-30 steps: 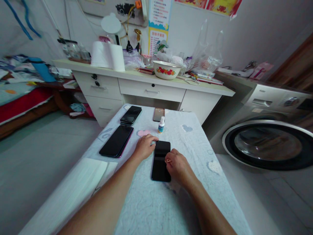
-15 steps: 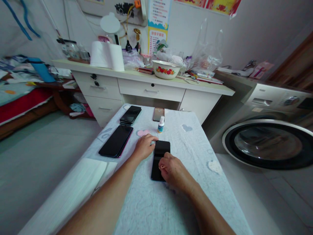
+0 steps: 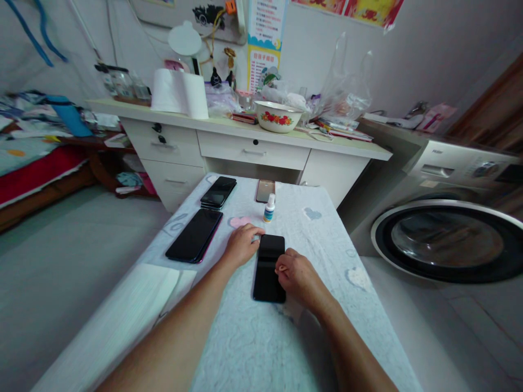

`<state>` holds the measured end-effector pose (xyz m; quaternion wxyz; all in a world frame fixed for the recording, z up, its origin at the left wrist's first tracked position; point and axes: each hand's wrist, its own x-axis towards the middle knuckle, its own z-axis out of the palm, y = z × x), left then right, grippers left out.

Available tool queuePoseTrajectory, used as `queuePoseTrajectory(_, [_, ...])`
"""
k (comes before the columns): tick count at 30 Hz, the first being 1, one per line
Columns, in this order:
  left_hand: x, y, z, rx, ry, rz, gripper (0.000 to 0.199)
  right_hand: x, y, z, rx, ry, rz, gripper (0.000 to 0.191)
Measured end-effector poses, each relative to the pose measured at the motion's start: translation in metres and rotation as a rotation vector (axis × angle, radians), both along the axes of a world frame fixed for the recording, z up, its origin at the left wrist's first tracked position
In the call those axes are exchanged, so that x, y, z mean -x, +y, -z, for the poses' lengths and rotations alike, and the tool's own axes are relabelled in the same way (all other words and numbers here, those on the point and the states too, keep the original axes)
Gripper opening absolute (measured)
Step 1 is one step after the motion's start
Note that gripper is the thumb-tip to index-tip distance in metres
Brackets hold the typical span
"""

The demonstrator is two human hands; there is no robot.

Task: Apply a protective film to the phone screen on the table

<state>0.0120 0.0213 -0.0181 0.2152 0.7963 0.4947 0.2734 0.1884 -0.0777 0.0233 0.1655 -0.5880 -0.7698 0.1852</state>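
Note:
A black smartphone lies screen up on the cloth-covered table. My left hand is at its upper left corner, with thumb and fingertips closed against the edge. My right hand is curled over the right side of the screen, fingertips pinched; what is in them, if anything, is hidden. A small white spray bottle with a blue and yellow label stands just beyond the phone. Farther back lies a gold-brown phone or phone case.
Left of my left hand are a stack of dark phones and another stack behind it. White paper or cloth lies along the table's left edge. A desk stands at the far end, a washing machine to the right.
My right hand has shifted right across the screen toward the phone's right edge, uncovering more of the glass. My left hand and the phone look unmoved.

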Motion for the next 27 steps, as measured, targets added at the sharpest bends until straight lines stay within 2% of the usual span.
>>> queuePoseTrajectory(5, [0.000,0.000,0.000,0.000,-0.011,0.010,0.036,-0.004,0.002,-0.004,0.021,-0.009,0.063,0.015])
queuePoseTrajectory(20, [0.002,-0.004,-0.004,0.032,-0.001,0.048,0.044,-0.012,0.008,0.000,-0.008,-0.024,0.149,0.013])
queuePoseTrajectory(27, [0.001,-0.002,0.001,0.016,-0.030,0.054,0.047,-0.012,0.008,-0.003,0.023,-0.048,0.182,0.013])
